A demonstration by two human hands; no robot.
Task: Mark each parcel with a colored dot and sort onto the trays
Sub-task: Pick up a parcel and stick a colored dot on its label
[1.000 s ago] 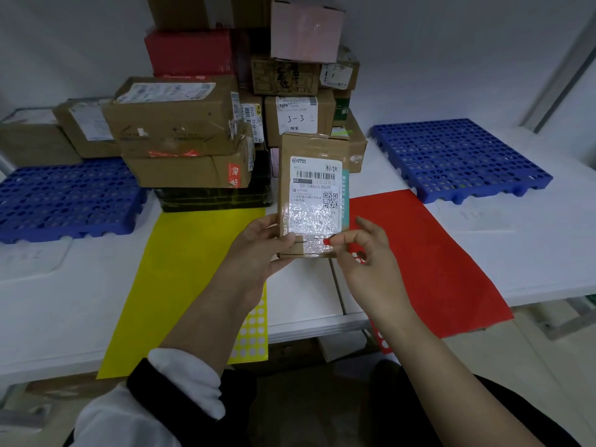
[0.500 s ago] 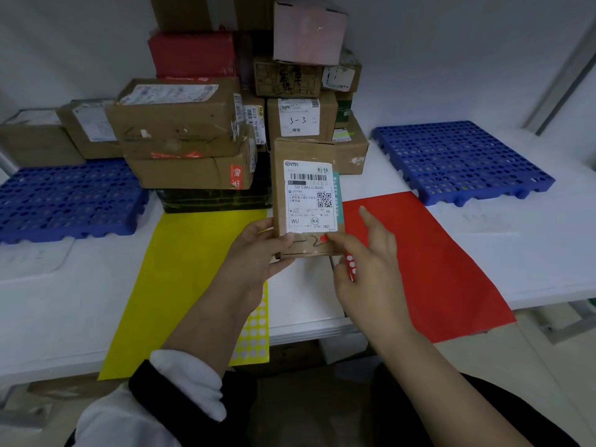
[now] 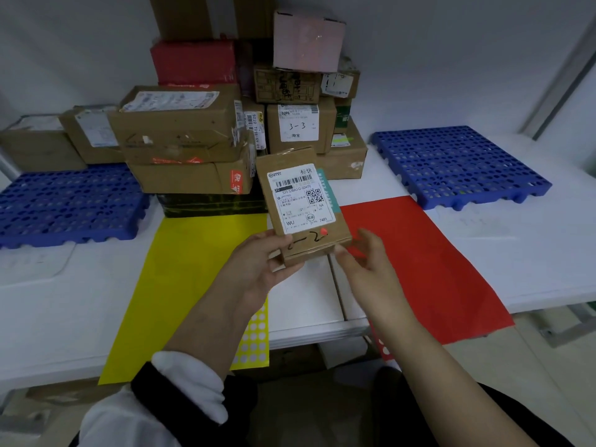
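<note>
A small brown parcel [image 3: 300, 201] with a white shipping label is held upright above the table's middle. A red dot [image 3: 324, 232] sticks at the label's lower right corner, beside handwritten black marks. My left hand [image 3: 258, 269] grips the parcel's lower left corner, thumb on the front face. My right hand [image 3: 367, 266] hovers at the lower right corner with fingers loosely spread, holding nothing; its thumb tip is at the parcel's edge. One blue perforated tray [image 3: 64, 204] lies at the left and another [image 3: 458, 166] at the right.
A pile of cardboard parcels [image 3: 180, 130] fills the back middle, with more boxes [image 3: 42, 143] behind the left tray. A yellow sheet [image 3: 180, 269] and a red sheet [image 3: 419, 253] lie on the white table. Sticker sheets of yellow dots [image 3: 254, 337] and red dots [image 3: 383, 350] overhang the front edge.
My right hand pressed a red dot onto the parcel's label corner, then drew back to the right and opened. The parcel tilted slightly and the dot now shows.
</note>
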